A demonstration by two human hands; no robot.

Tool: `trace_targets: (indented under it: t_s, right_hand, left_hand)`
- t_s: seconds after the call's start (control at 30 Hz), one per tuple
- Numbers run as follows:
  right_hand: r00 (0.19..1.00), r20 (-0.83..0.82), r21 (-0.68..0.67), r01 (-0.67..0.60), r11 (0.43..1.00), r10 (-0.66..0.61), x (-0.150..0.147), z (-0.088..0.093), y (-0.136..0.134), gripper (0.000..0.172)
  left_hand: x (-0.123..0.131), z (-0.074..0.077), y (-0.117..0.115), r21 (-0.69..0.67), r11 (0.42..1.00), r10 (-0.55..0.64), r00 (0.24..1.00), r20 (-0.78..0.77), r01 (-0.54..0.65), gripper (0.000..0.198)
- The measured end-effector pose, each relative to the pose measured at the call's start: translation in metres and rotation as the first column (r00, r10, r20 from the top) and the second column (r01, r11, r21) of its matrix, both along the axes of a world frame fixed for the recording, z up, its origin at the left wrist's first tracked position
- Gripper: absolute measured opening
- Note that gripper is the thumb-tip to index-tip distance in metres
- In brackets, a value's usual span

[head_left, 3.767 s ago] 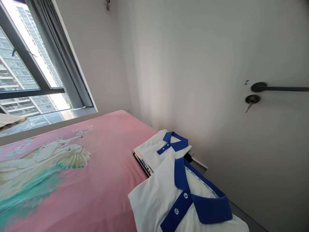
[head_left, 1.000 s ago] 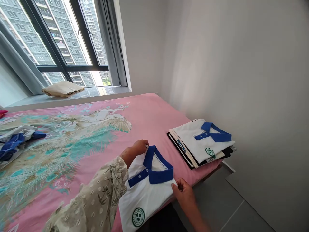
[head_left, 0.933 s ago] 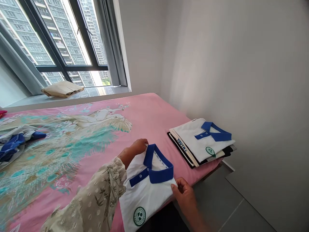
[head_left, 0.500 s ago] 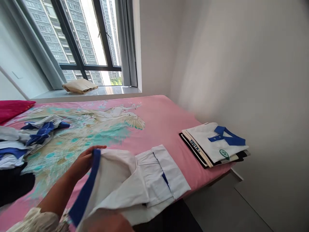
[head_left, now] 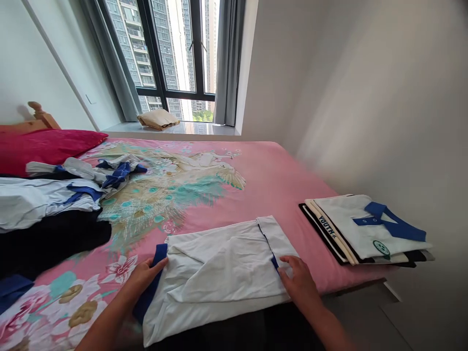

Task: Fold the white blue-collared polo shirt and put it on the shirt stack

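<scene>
A white polo shirt [head_left: 226, 273] with a blue collar lies folded at the bed's near edge, back side up, sleeves folded inward. My left hand [head_left: 146, 275] grips its collar end, thumb on top of the cloth beside the blue collar [head_left: 148, 297]; some fingers are hidden. At the opposite end, my right hand [head_left: 298, 278] has its thumb and fingers closed on the folded hem band, where a bit of blue shows. Beyond the right hand sits a neat stack of folded shirts [head_left: 340, 226], with a white blue-collared polo on top.
Loose white, blue and black clothes [head_left: 47, 204] are heaped on the left of the pink patterned bedsheet [head_left: 270, 175]. Behind them lies a red pillow [head_left: 54, 148]. A beige folded bundle [head_left: 159, 119] sits on the windowsill. A wall [head_left: 383, 122] borders the right side.
The raised collar end of the shirt has come down flat, and its sleeve part now lies folded in. My right hand has moved across to the hem end. The view has shifted left.
</scene>
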State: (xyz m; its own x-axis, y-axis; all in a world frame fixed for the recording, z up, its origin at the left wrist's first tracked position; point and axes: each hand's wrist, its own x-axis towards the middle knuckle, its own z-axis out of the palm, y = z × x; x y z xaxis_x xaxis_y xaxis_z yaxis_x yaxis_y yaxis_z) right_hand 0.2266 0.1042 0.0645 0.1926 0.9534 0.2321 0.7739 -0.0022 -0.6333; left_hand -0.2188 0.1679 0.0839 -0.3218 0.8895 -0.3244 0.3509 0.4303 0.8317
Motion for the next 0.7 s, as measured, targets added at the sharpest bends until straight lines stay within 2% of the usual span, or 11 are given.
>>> trace_targets:
  t_s: [0.1,0.17,0.23,0.33,0.4,0.47,0.53,0.6,0.7]
  right_hand:
    - [0.985,0.123,-0.034,0.124,0.992,-0.119,0.032,-0.018,0.006,0.044]
    - [0.978,0.149,-0.13,0.168,0.977,-0.148,0.048,-0.025,0.011,0.048]
    - [0.98,0.143,-0.266,0.171,0.949,-0.136,0.061,-0.027,0.017,0.048]
    - [0.99,0.065,-0.445,0.14,0.884,-0.124,0.074,-0.024,0.032,0.048]
    - [0.993,-0.014,-0.512,0.096,0.854,-0.121,0.078,-0.021,0.041,0.046]
    - [0.991,-0.071,-0.527,0.056,0.848,-0.109,0.08,-0.021,0.047,0.043]
    - [0.988,-0.124,-0.514,0.018,0.858,-0.095,0.083,-0.023,0.051,0.04]
    - [0.969,-0.236,-0.496,-0.049,0.867,-0.08,0.087,-0.027,0.055,0.037]
    - [0.897,-0.437,-0.46,-0.166,0.872,-0.06,0.093,-0.036,0.059,0.038]
  left_hand:
    - [-0.007,-0.01,-0.001,0.024,0.999,-0.031,0.999,0.015,0.03,0.043]
    - [-0.019,-0.018,-0.002,0.028,0.999,-0.02,0.993,-0.12,0.023,0.045]
    - [-0.03,-0.021,0.001,0.038,0.998,-0.039,0.95,-0.311,0.053,0.049]
    - [-0.034,-0.014,0.01,0.096,0.988,-0.053,0.855,-0.516,0.119,0.052]
    - [-0.021,-0.003,0.022,0.13,0.973,-0.087,0.82,-0.566,0.192,0.049]
    - [0.005,0.008,0.037,0.139,0.941,-0.171,0.787,-0.593,0.31,0.043]
    - [0.043,0.017,0.055,0.124,0.886,-0.293,0.747,-0.597,0.446,0.039]
    - [0.092,0.022,0.074,0.096,0.811,-0.423,0.692,-0.585,0.578,0.038]
    - [0.175,0.024,0.104,0.048,0.685,-0.584,0.587,-0.561,0.727,0.038]
